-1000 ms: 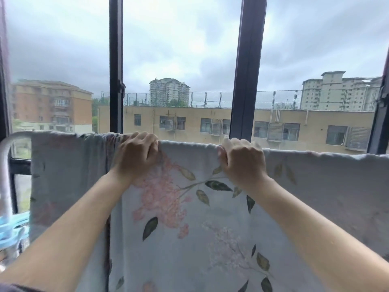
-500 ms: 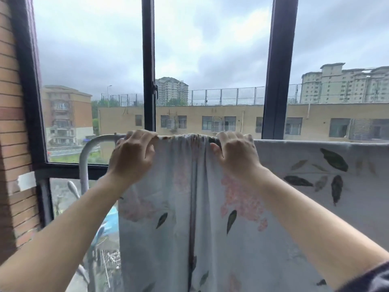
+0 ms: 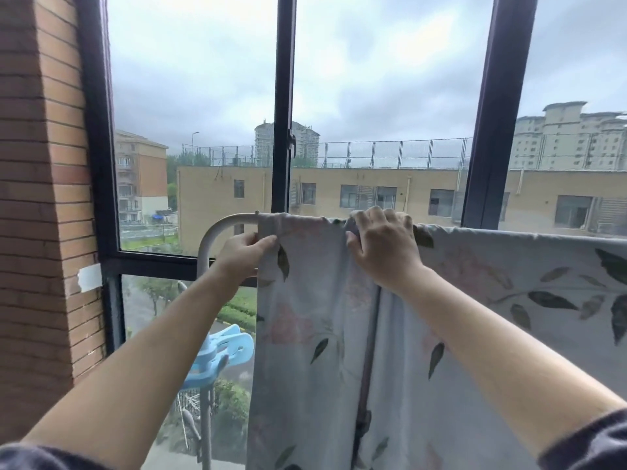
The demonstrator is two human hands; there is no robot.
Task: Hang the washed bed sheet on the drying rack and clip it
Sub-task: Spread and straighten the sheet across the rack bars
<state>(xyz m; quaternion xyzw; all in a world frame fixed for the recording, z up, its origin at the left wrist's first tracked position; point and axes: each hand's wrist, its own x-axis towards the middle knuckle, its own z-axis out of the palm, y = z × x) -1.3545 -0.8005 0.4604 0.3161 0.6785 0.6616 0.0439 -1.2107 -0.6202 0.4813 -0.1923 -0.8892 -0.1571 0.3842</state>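
A pale blue bed sheet (image 3: 492, 334) with pink flowers and dark leaves hangs over the top bar of a white drying rack (image 3: 217, 232). My left hand (image 3: 242, 254) pinches the sheet's left edge just below the rack's curved corner. My right hand (image 3: 383, 249) grips the sheet's top fold on the bar, fingers curled over it. A large light blue clip (image 3: 220, 354) is clamped on the rack's left upright, below my left forearm.
A dark-framed window (image 3: 283, 130) stands right behind the rack. A brick wall (image 3: 37, 198) closes the left side. Buildings and a street lie far below outside.
The view has swung left, showing the rack's curved end and the blue clip. My left hand has dropped from the bar's top to the sheet's left edge. My right hand stays on the top fold.
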